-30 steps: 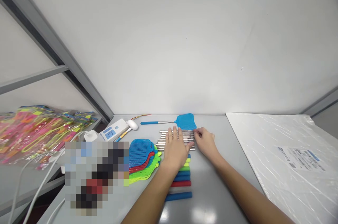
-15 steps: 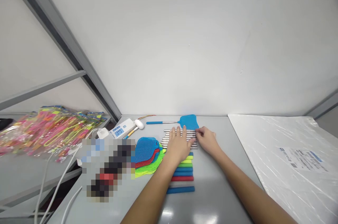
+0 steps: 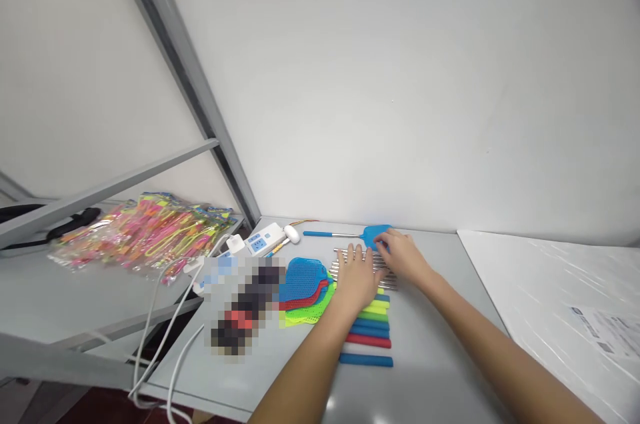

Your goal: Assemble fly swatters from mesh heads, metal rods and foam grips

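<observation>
My left hand (image 3: 356, 275) lies with its fingers stretched over a row of thin metal rods (image 3: 390, 282), pressing on them. Over the rods' far right end, my right hand (image 3: 404, 256) is closed in a pinch; whatever may be between its fingertips is hidden. It covers part of the head of a whole blue fly swatter (image 3: 375, 233) lying behind the rods. Left of my left hand is a stack of fly swatter heads (image 3: 303, 279), blue, red, green and yellow. Handle tubes in several colours, among them a red tube (image 3: 370, 341) and a blue tube (image 3: 367, 360), lie nearer to me.
A white power strip (image 3: 266, 238) and a small white rounded object (image 3: 291, 234) stand at the back left. White cables (image 3: 167, 317) hang over the left edge. Bagged colourful goods (image 3: 160, 231) cover the side shelf. A wrapped white sheet (image 3: 540, 291) lies right.
The view has turned left, so everything appears farther right. My right hand has shifted away from me, from the rods' right ends to over the swatter head. My left hand stays on the rods.
</observation>
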A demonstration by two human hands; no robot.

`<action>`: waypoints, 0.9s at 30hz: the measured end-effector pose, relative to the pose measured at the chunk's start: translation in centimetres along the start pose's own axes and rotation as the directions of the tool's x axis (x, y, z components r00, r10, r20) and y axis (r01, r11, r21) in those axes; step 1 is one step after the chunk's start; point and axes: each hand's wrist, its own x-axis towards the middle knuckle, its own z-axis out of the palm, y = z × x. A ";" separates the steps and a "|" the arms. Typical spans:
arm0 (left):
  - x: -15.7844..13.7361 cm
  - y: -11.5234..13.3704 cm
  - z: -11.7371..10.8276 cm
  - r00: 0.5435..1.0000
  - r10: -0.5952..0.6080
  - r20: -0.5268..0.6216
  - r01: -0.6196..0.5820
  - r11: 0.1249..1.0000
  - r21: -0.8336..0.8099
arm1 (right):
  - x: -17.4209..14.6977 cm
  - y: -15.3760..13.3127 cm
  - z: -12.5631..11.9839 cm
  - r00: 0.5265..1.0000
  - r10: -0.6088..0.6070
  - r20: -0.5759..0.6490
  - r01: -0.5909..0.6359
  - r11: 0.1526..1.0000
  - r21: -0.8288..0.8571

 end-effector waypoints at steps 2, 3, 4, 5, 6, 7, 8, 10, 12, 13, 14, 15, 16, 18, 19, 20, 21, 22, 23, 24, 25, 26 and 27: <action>-0.1 0.1 -0.3 1.000 0.006 0.011 -0.006 1.000 -0.020 | 2.3 -1.1 0.4 0.995 -0.078 0.064 0.082 0.995 -0.055; -0.3 0.1 -0.6 1.000 0.015 0.018 -0.014 0.999 -0.031 | 3.4 -1.6 0.8 0.989 -0.110 0.096 0.118 0.990 -0.082; -0.5 0.2 -0.9 0.999 0.026 0.025 -0.025 0.999 -0.042 | 4.5 -2.0 1.3 0.982 -0.139 0.126 0.153 0.982 -0.107; -1.0 0.2 -1.2 0.999 0.040 0.033 -0.038 0.998 -0.053 | 5.4 -2.3 1.9 0.974 -0.166 0.156 0.187 0.974 -0.129; -1.6 0.3 -1.4 0.998 0.053 0.041 -0.050 0.997 -0.062 | 6.3 -2.6 2.6 0.964 -0.190 0.185 0.219 0.964 -0.149; -2.4 0.4 -1.7 0.997 0.070 0.044 -0.066 0.995 -0.073 | 6.9 -2.7 3.2 0.954 -0.212 0.213 0.249 0.954 -0.165; -3.4 0.4 -1.9 0.995 0.086 0.042 -0.082 0.993 -0.086 | 7.4 -2.8 3.7 0.944 -0.230 0.236 0.275 0.945 -0.179; -6.0 0.6 -2.0 0.989 0.149 0.003 -0.147 0.979 -0.138 | 7.9 -2.8 4.5 0.929 -0.257 0.268 0.314 0.928 -0.199; -9.0 0.6 -2.0 0.977 0.211 -0.041 -0.215 0.958 -0.190 | 8.0 -2.7 4.7 0.920 -0.271 0.281 0.336 0.917 -0.214; -10.4 0.6 -1.9 0.969 0.240 -0.064 -0.248 0.948 -0.200 | 8.0 -2.6 4.6 0.919 -0.276 0.281 0.341 0.914 -0.220; -11.7 0.6 -1.8 0.962 0.259 -0.086 -0.271 0.942 -0.199 | 7.9 -2.6 4.3 0.919 -0.279 0.278 0.345 0.911 -0.225; -12.8 0.5 -1.7 0.956 0.276 -0.097 -0.291 0.937 -0.193 | 7.7 -2.5 3.8 0.920 -0.283 0.270 0.347 0.910 -0.229; -13.7 0.3 -1.6 0.952 0.288 -0.106 -0.303 0.936 -0.180 | 7.4 -2.4 3.2 0.923 -0.287 0.258 0.347 0.909 -0.231; -14.6 -0.1 -1.3 0.951 0.290 -0.112 -0.304 0.941 -0.148 | 6.6 -2.2 1.7 0.929 -0.295 0.222 0.344 0.910 -0.231; -14.7 -0.3 -1.1 0.953 0.281 -0.116 -0.295 0.946 -0.132 | 5.9 -2.0 0.8 0.934 -0.297 0.200 0.339 0.912 -0.229; -14.5 -0.5 -0.9 0.955 0.272 -0.119 -0.286 0.951 -0.118 | 5.1 -1.7 -0.1 0.939 -0.295 0.177 0.331 0.916 -0.227; -14.3 -0.7 -0.7 0.956 0.268 -0.121 -0.281 0.954 -0.107 | 4.1 -1.4 -1.0 0.945 -0.288 0.151 0.317 0.922 -0.224; -13.9 -0.8 -0.4 0.956 0.269 -0.121 -0.281 0.955 -0.096 | 3.1 -0.9 -1.8 0.953 -0.274 0.125 0.296 0.929 -0.220; -13.5 -0.8 -0.2 0.954 0.272 -0.122 -0.283 0.955 -0.083 | 1.9 -0.4 -2.5 0.962 -0.254 0.101 0.270 0.939 -0.213; -13.1 -0.8 0.1 0.953 0.276 -0.124 -0.285 0.956 -0.068 | 0.8 0.3 -3.0 0.971 -0.228 0.078 0.239 0.949 -0.205; -12.7 -0.7 0.3 0.952 0.281 -0.124 -0.289 0.956 -0.052 | -0.3 1.0 -3.4 0.978 -0.197 0.062 0.205 0.959 -0.195; -12.3 -0.6 0.5 0.950 0.285 -0.126 -0.291 0.956 -0.034 | -1.2 1.8 -3.7 0.985 -0.164 0.052 0.171 0.968 -0.182; -12.0 -0.4 0.6 0.949 0.289 -0.130 -0.294 0.956 -0.018 | -2.0 2.6 -3.8 0.990 -0.132 0.049 0.138 0.976 -0.169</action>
